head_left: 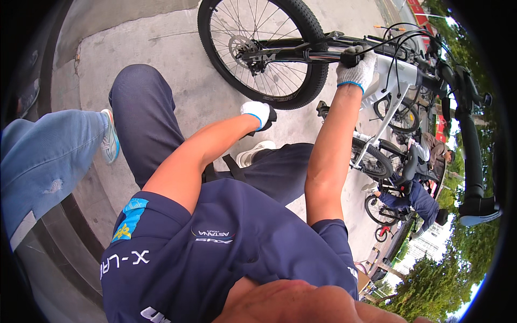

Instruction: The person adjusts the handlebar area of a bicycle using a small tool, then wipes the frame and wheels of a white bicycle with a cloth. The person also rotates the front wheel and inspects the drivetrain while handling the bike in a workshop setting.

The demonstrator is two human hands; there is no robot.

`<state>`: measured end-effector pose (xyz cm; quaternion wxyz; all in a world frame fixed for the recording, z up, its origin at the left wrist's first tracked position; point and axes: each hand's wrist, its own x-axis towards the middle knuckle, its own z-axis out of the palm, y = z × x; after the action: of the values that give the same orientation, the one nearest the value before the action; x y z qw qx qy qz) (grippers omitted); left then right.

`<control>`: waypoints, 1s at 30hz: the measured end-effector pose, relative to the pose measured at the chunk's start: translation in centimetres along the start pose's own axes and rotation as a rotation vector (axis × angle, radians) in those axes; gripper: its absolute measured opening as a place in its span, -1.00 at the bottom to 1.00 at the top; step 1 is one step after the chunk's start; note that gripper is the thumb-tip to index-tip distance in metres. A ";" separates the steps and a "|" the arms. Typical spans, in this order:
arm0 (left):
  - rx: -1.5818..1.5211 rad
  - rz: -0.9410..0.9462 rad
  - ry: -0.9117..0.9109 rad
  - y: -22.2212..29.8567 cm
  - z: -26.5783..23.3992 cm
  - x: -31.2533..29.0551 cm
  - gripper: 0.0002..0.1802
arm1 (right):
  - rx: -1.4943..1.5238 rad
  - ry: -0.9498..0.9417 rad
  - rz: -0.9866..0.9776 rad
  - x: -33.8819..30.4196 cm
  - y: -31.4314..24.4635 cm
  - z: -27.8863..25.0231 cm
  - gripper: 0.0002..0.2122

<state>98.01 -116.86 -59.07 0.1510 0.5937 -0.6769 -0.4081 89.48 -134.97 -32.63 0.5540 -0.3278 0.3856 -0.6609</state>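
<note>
A white and black bicycle (389, 75) spans the upper right, its front wheel (318, 81) toward the upper middle. My right hand (357, 65), in a white knit glove with dark-coated fingers, is wrapped round the upper part of the black suspension fork (301, 55). Below the tyre, my left hand (259, 115) wears a similar glove. Its fingers are curled in, and whether that dark patch is glove coating or a held thing is unclear. A disc rotor (242, 49) sits at the wheel's hub. The black handlebar (469, 134) reaches down the right side, with cables looping near the frame.
Close on my left stands a person in light blue jeans (48, 148). Dark steps or ledges (75, 223) lie at the lower left. Other bicycles (371, 159) and a person in dark clothing (423, 202) are farther off to the right. Pale concrete paving (145, 51) lies around the wheel.
</note>
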 end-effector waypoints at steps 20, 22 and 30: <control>-0.298 0.457 1.110 4.0 -31.9 -6.3 -0.59 | -0.356 0.039 -0.324 1.8 6.6 8.9 -0.27; -0.175 0.508 1.121 4.6 -30.7 -1.3 -0.63 | -0.416 0.036 -0.256 1.1 6.6 9.7 -0.19; 0.139 0.457 1.358 -0.5 -28.9 4.6 -0.53 | -0.587 0.125 -0.229 -1.6 5.8 13.8 -0.19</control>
<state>117.11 -131.84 -42.79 0.5819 0.5681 -0.5655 0.1370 104.40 -135.97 -30.98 0.3331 -0.4735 0.5539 -0.5984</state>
